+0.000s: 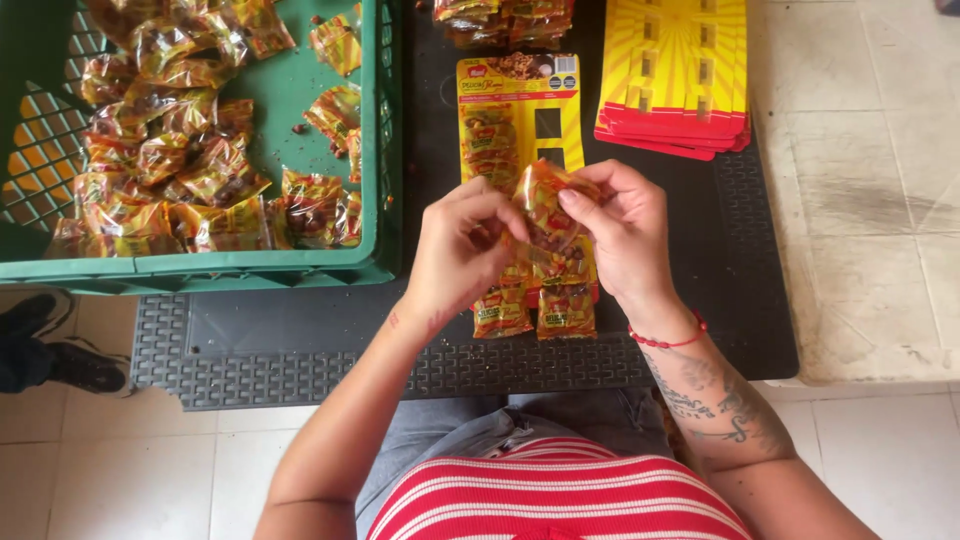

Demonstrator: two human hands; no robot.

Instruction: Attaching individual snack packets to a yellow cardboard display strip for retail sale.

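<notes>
— What's on the left?
— A green crate full of snack packets, standing on the black surface.
— And the hands?
— The left hand is curled, fingertips pinching the near edge of one packet. The right hand grips the same packet from the other side, thumb on its front. The packet is raised between them, just above a yellow card already hung with packets.
— Further right?
— A stack of yellow-and-red cards lies well apart from the hands.
</notes>
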